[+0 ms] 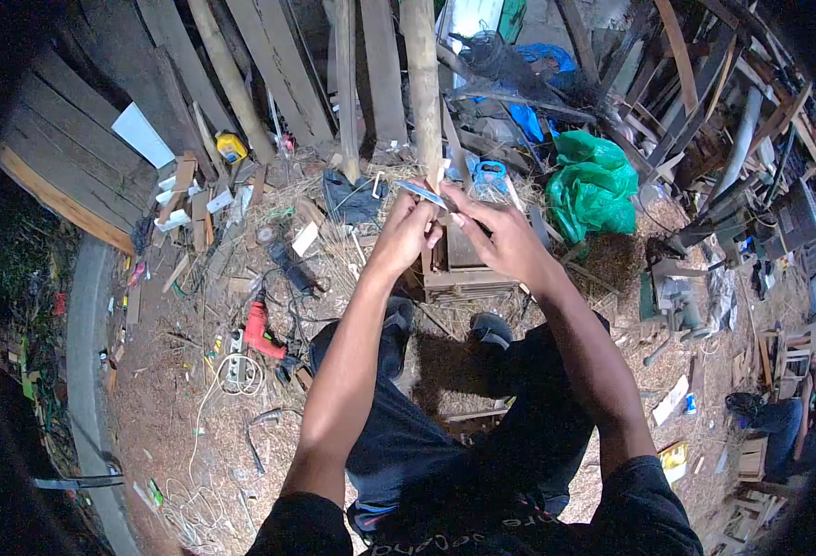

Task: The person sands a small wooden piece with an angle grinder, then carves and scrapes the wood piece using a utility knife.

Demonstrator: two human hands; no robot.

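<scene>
A small flat pale-blue piece (421,193) is held up in front of me, in the upper middle of the view. My left hand (406,233) is closed around its left end, with the fingers curled. My right hand (493,230) is at its right end, the thumb and fingers close to the piece. A small light wooden piece (443,172) shows just above the hands. Below them stands a low wooden box or stool (468,278), partly hidden by my right hand.
A red power tool (259,331) and a power strip (235,369) with a coiled cord lie on the littered ground at left. A green plastic bag (596,183) sits at right, near scrap wood. Another person's leg (778,422) shows at far right.
</scene>
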